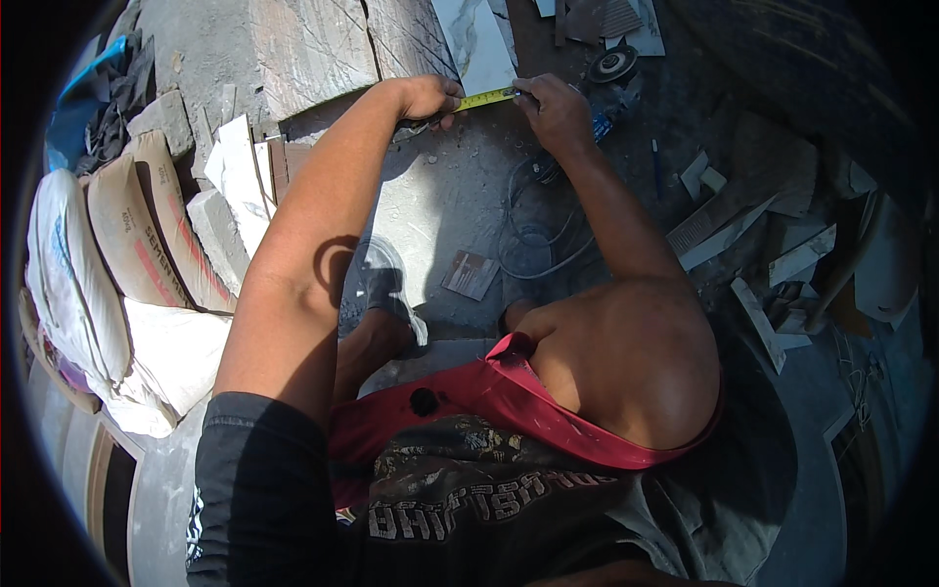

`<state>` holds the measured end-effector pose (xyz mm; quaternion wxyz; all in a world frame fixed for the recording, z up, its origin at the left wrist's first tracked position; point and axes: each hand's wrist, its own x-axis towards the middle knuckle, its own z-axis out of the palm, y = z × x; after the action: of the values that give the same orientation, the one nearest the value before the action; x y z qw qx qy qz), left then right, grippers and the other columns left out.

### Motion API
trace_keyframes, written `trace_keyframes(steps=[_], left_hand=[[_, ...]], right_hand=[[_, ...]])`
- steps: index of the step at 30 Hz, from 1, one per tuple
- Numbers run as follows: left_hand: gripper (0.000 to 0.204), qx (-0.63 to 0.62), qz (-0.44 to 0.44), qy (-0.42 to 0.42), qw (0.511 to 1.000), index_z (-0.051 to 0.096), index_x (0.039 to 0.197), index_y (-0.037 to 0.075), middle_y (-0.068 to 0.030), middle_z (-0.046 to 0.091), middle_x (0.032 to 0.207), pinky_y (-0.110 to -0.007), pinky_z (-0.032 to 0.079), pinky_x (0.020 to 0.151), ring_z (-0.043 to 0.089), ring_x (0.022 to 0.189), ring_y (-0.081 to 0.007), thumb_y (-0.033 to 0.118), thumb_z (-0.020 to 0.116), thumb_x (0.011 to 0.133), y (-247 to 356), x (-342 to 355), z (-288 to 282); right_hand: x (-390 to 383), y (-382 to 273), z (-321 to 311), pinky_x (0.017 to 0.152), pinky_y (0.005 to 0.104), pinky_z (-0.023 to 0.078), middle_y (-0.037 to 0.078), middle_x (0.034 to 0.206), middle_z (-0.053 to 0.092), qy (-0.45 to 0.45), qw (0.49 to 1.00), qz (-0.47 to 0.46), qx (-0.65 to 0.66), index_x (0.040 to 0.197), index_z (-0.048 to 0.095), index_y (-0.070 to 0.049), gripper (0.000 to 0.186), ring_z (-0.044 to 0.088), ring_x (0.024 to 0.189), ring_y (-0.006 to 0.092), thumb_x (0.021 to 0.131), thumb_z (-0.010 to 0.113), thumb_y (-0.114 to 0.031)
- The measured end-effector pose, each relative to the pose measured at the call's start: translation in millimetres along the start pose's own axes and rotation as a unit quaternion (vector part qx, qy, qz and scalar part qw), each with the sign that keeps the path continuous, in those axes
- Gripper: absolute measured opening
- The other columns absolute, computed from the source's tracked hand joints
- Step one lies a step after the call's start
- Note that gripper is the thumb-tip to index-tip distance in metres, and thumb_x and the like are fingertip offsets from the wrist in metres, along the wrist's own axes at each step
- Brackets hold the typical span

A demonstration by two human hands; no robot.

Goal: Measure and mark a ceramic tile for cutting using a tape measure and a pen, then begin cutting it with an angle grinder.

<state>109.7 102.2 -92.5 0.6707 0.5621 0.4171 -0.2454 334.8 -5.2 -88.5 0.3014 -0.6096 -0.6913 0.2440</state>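
Observation:
A yellow tape measure is stretched between my two hands along the near edge of a white, grey-veined tile. My left hand is closed around its left part; the case is mostly hidden there. At the strip's right end, my right hand pinches it between thumb and fingers. Large brown veined slabs lie just beyond my left hand. Close to the right of my right hand is an angle grinder with a round disc and a blue body, partly hidden by my wrist.
Cement bags and a white sack are piled at the left, beside tile pieces. A cable loops on the floor before me. Tile offcuts lie scattered at the right, with a blue pen-like stick nearer. A small tile piece lies between my feet.

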Motion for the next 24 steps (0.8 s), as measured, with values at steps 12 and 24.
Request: trace_keyframes(steps=[12, 24], left_hand=[[0.026, 0.004, -0.001, -0.002, 1.0, 0.06, 0.117, -0.001, -0.0062, 0.065, 0.08, -0.031, 0.049, 0.07, 0.061, 0.073, -0.0164, 0.013, 0.048, 0.098, 1.8, -1.1, -0.2], [0.036, 0.018, -0.01, -0.001, 1.0, 0.055, 0.132, 0.0, -0.0076, 0.068, 0.084, -0.032, 0.051, 0.07, 0.062, 0.073, -0.0172, 0.012, 0.047, 0.098, -0.3, 2.4, -0.2]], right_hand=[[-0.1, 1.6, 1.3, 0.071, 0.0376, 0.054, 0.011, 0.09, 0.068, -0.007, 1.0, 0.007, -0.004, 0.101, 0.071, -0.006, 0.023, 0.067, 0.082, 0.0297, 0.079, 0.076, -0.009], [-0.3, 3.5, 1.9, 0.073, 0.0396, 0.054, 0.008, 0.092, 0.068, -0.009, 1.0, 0.007, -0.003, 0.098, 0.071, -0.009, 0.018, 0.067, 0.084, 0.0301, 0.081, 0.074, -0.013]])
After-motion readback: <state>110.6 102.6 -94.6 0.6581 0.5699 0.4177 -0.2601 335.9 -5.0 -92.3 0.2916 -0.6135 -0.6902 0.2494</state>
